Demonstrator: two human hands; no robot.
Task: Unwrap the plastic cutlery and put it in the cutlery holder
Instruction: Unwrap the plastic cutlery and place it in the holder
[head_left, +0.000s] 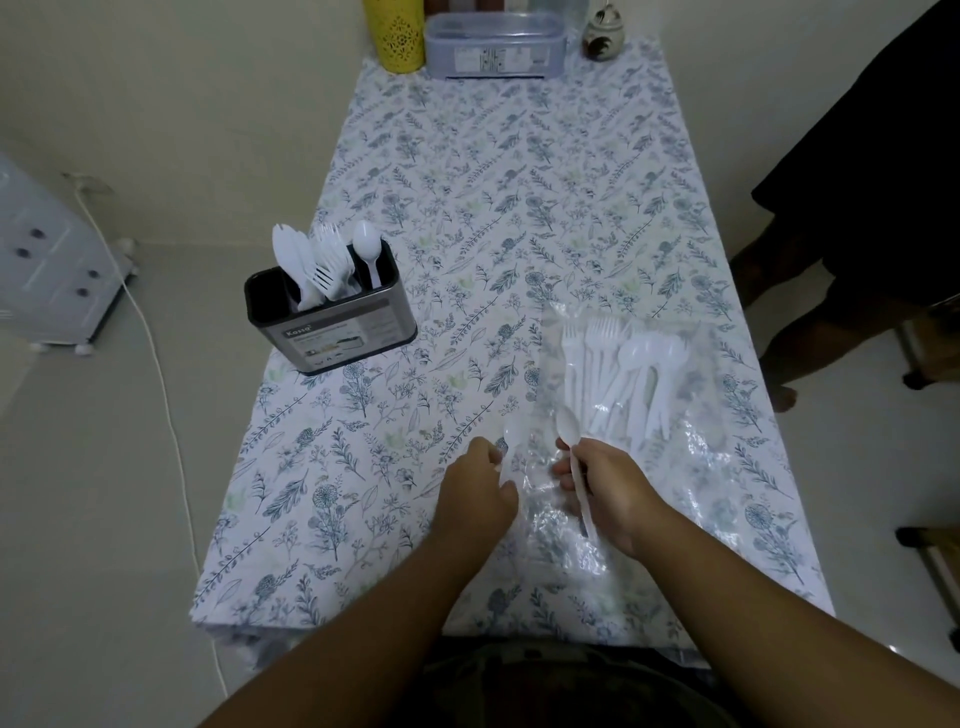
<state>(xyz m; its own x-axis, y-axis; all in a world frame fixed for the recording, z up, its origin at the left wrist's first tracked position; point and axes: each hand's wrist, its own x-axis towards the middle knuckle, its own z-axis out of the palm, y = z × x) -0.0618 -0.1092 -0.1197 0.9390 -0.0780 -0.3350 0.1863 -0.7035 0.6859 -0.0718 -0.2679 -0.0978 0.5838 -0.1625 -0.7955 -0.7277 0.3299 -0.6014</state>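
A white plastic spoon (574, 467) is pinched in the right hand (602, 493), fingers closed round the handle; bowl pointing away from the body, handle running back toward the wrist. The left hand (480, 486) is curled shut on what looks like a second spoon (511, 441), blurred and partly under clear wrap (545, 499), so the exact grip can't be told. Both hands sit near the front of the worktop (519, 182), approx. centre.

Ref. landmark: the cutlery holder (332, 317). It stands upright w/ forks, spoons and sporks already slotted in. Relative to it, the hands are nearer the body and to the right, well apart from it. The left hand is the nearer of the two. The pile of remaining cutlery (618, 374), lying on an opened plastic bag, is to the right of the holder, just beyond the right hand, long axes running roughly away from the body.

Judged: the coming move turns on a forward-left carry, spoon turned handle-down for dropping in. Task est. partly done.
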